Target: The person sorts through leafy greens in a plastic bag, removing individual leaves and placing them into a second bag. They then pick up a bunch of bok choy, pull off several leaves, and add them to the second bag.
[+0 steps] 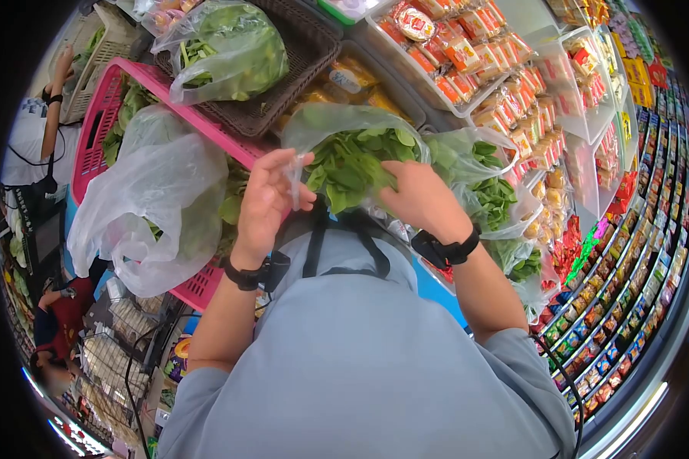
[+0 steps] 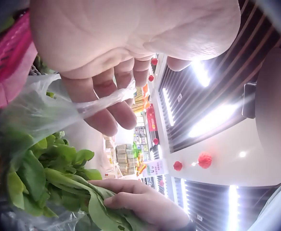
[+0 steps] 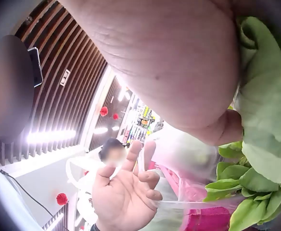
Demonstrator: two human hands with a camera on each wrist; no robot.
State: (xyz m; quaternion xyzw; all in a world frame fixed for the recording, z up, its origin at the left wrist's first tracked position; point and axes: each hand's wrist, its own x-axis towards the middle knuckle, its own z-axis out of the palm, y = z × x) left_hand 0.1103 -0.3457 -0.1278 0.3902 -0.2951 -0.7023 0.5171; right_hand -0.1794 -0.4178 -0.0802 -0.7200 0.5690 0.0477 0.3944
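A clear plastic bag [image 1: 325, 126] with leafy greens [image 1: 348, 164] at its mouth lies in front of the person. My left hand [image 1: 264, 195] holds the bag's edge, and the left wrist view shows the twisted plastic [image 2: 109, 101] running between its fingers. Across the bag, my right hand [image 1: 425, 195] grips the greens, its thumb and fingers around a broad leaf [image 2: 99, 202]. In the right wrist view that bunch [image 3: 268, 110] spreads beside the palm, which hides part of the grip.
On the left, a pink basket [image 1: 99, 115] holds another bag [image 1: 157, 199] of greens. A dark woven tray [image 1: 302, 53] with bagged vegetables sits behind. Bagged greens [image 1: 490, 191] stand at right, beside bins of packaged snacks [image 1: 467, 46]. Another person [image 1: 57, 306] is at far left.
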